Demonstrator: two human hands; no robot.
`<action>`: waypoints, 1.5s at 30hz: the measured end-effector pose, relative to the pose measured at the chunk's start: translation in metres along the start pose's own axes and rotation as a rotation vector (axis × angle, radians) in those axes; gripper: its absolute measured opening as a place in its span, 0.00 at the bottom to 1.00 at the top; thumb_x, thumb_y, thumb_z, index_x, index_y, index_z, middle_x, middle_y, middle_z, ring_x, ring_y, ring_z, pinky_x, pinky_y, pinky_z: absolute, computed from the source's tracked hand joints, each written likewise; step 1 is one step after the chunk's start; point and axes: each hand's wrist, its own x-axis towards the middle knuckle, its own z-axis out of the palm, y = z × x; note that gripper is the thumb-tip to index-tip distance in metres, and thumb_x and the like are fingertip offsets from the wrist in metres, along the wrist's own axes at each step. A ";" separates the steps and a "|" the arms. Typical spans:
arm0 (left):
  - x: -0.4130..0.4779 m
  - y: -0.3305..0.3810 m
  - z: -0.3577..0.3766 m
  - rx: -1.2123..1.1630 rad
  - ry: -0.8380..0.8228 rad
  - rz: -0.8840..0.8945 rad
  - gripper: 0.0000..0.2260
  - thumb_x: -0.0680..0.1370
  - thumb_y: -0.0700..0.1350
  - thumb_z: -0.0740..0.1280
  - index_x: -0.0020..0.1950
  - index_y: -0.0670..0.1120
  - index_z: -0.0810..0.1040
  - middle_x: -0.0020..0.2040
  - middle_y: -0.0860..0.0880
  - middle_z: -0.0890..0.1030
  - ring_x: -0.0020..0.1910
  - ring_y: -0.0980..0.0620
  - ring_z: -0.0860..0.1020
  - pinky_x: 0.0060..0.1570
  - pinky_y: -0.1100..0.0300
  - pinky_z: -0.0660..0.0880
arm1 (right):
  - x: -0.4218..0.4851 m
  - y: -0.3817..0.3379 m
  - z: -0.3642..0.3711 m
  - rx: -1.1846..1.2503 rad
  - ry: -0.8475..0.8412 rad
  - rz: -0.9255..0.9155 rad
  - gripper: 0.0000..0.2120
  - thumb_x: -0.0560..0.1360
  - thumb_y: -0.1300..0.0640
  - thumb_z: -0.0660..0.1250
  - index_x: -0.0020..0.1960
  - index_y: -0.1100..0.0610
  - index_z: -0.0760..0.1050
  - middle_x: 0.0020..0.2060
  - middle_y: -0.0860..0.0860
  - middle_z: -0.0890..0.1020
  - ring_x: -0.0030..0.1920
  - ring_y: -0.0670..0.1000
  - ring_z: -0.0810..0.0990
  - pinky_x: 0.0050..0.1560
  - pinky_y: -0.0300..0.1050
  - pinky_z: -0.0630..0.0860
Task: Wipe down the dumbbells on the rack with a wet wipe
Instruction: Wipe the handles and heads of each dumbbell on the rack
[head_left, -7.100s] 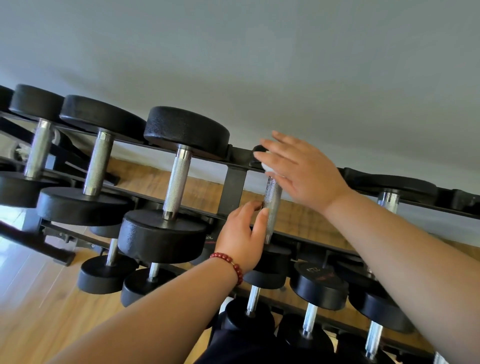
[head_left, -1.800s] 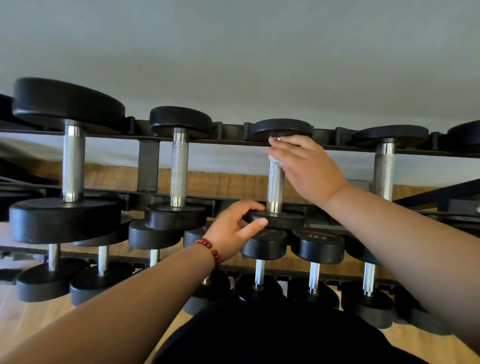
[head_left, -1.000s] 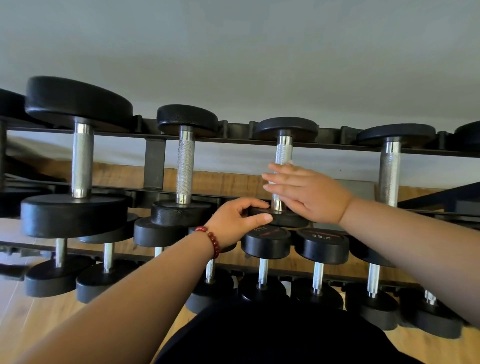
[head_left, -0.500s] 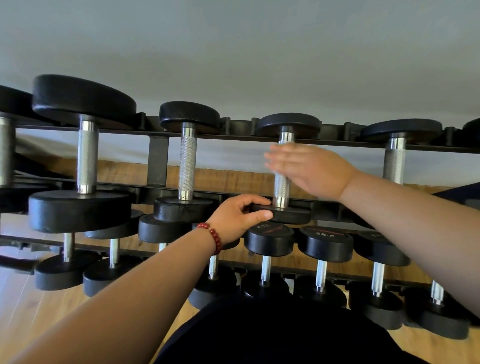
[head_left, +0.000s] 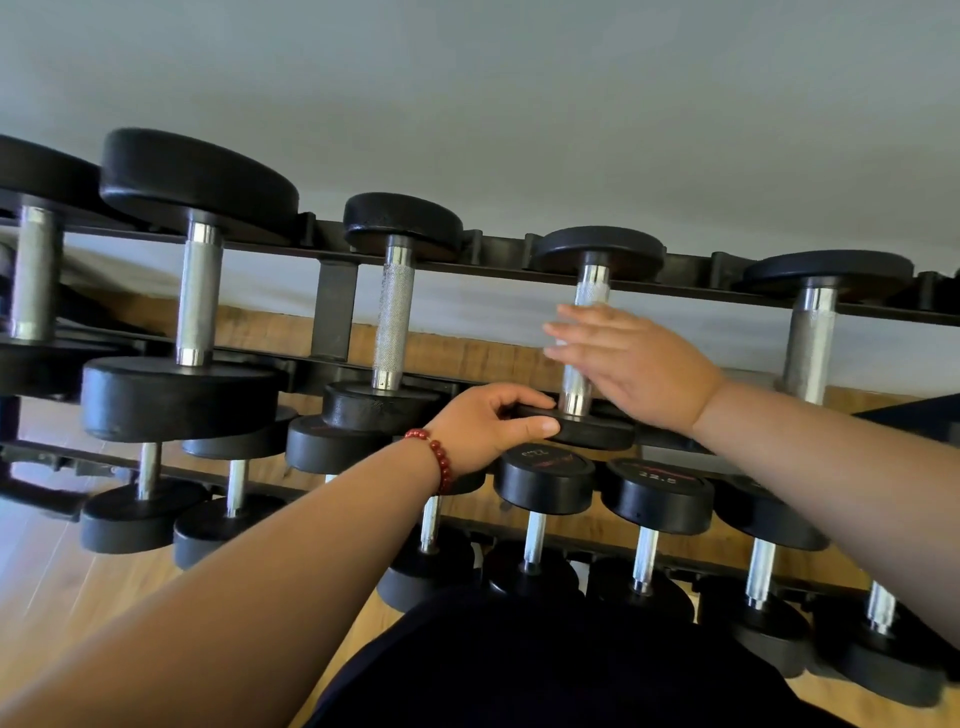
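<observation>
Black dumbbells with knurled steel handles lie in rows on a black rack (head_left: 493, 260). My left hand (head_left: 488, 421), with a red bead bracelet at the wrist, grips the rim of the near head (head_left: 597, 434) of one small top-row dumbbell. My right hand (head_left: 639, 364) lies across that dumbbell's handle (head_left: 589, 291), fingers pointing left and thumb hidden beneath. A sliver of the white wet wipe (head_left: 559, 341) shows under the fingers, and the hand covers the rest of it.
Bigger dumbbells (head_left: 197, 291) fill the top row to the left, and one more (head_left: 810, 332) lies to the right. A lower tier holds smaller ones, including one marked 22.5 (head_left: 657, 493). The wooden floor (head_left: 67, 592) shows below, with a grey wall behind.
My right hand has slid back and forth along the handle, from its far end toward the near head and back to the middle. My left hand has kept its grip on the near head.
</observation>
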 end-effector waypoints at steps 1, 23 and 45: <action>0.001 0.001 0.000 0.000 0.000 0.000 0.09 0.74 0.50 0.72 0.53 0.59 0.79 0.54 0.56 0.82 0.54 0.58 0.80 0.60 0.57 0.75 | -0.007 -0.003 0.002 0.013 -0.063 -0.092 0.18 0.79 0.56 0.56 0.62 0.60 0.79 0.64 0.57 0.78 0.68 0.58 0.73 0.68 0.60 0.64; -0.002 0.001 0.003 0.009 0.026 0.008 0.08 0.75 0.50 0.72 0.52 0.60 0.78 0.54 0.57 0.81 0.54 0.58 0.79 0.61 0.55 0.75 | -0.007 -0.003 0.000 0.235 0.014 0.238 0.20 0.82 0.50 0.56 0.71 0.55 0.71 0.71 0.44 0.64 0.75 0.46 0.56 0.72 0.47 0.58; 0.002 0.000 0.002 -0.004 0.021 0.037 0.09 0.75 0.47 0.71 0.54 0.56 0.79 0.54 0.56 0.82 0.52 0.63 0.79 0.49 0.73 0.72 | 0.025 -0.038 -0.004 0.948 0.189 1.143 0.19 0.84 0.47 0.50 0.73 0.51 0.64 0.63 0.51 0.75 0.57 0.49 0.73 0.51 0.41 0.69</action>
